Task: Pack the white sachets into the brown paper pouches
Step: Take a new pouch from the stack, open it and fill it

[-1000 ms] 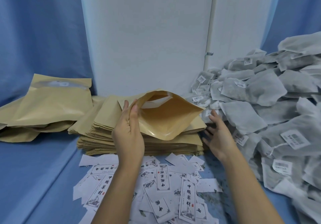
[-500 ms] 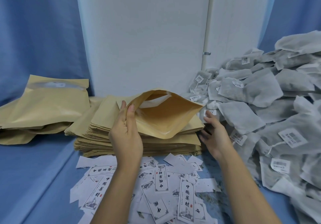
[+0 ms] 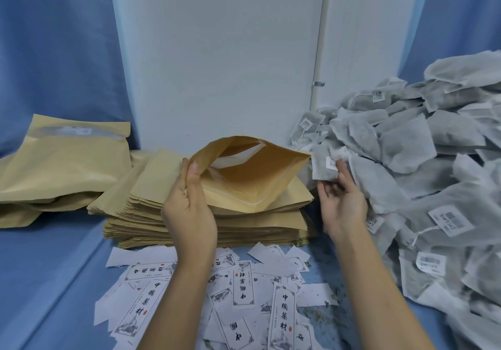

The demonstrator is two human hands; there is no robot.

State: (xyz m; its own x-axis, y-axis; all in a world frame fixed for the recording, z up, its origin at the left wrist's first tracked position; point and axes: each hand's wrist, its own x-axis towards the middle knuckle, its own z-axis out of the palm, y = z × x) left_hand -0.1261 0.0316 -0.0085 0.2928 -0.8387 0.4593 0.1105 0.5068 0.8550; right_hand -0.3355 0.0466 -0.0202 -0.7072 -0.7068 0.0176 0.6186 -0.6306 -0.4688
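Note:
My left hand point(image 3: 189, 208) grips the near edge of a brown paper pouch point(image 3: 254, 178), holding its mouth open towards the right; a white lining shows inside. The pouch lies on a stack of flat brown pouches point(image 3: 214, 219). My right hand point(image 3: 341, 200) is just right of the pouch mouth, and its fingers pinch the lower edge of a white sachet point(image 3: 324, 166) lifted off the big heap of white sachets point(image 3: 433, 181) on the right.
Filled brown pouches point(image 3: 62, 170) lie at the left. Several printed white paper labels point(image 3: 244, 290) are scattered on the blue table in front of the stack. A white wall panel point(image 3: 217, 56) and blue curtains stand behind.
My right hand moved up from beside the stack and took hold of a sachet at the heap's edge, lifting it towards the pouch mouth. My left hand keeps the pouch open.

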